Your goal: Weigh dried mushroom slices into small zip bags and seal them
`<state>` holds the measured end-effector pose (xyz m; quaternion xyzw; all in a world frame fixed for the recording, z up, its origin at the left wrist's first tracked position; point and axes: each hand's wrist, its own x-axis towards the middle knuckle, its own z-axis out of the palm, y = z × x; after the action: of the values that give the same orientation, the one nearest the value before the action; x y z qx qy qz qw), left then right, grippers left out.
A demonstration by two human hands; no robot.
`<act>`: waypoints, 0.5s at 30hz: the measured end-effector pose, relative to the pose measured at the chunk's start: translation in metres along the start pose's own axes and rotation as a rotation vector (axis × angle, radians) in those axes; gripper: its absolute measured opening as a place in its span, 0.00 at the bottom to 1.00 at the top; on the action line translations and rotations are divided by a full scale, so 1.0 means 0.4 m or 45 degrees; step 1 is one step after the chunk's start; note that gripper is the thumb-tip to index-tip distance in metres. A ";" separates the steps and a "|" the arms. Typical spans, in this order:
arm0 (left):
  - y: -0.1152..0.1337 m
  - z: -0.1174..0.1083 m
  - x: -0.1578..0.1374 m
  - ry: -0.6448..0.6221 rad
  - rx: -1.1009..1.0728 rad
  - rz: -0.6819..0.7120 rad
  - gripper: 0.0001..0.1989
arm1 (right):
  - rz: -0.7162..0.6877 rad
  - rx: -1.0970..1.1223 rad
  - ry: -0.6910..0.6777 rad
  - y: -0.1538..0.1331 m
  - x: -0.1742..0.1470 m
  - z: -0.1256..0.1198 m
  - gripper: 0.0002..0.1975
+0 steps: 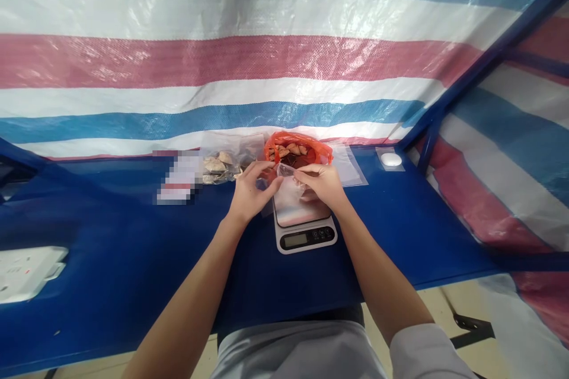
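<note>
A small clear plastic bag (288, 185) is between my hands, above the white digital kitchen scale (306, 239). With thumb and fingers, my right hand (323, 185) pinches the bag's upper right edge. My left hand (253, 190) is curved at the bag's left side, thumb and forefinger on its edge; the exact grip is partly hidden. Just behind the hands stands an orange plastic bag (326, 151), its mouth wide, with brown dried pieces (292, 148) inside. The scale's plate is partly covered by the clear bag and my right hand.
Left of the hands lies a clear bag of pale dried slices (216, 167), beside a blurred-out label. A flat clear bag (351, 167) and a white oval object (391, 159) are on the right of the blue table (178, 272). A white power strip (31, 272) sits at far left. Striped sheeting (222, 59) rises behind.
</note>
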<state>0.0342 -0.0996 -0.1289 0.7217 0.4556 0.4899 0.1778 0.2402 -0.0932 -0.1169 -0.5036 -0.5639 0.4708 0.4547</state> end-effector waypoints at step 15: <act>-0.002 0.056 -0.028 -0.190 0.282 0.200 0.61 | -0.093 0.009 0.037 -0.024 -0.009 0.027 0.09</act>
<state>0.0520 -0.1045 -0.1457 0.8048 0.4345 0.3939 0.0916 0.2287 -0.0981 -0.1091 -0.4877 -0.5738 0.4484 0.4815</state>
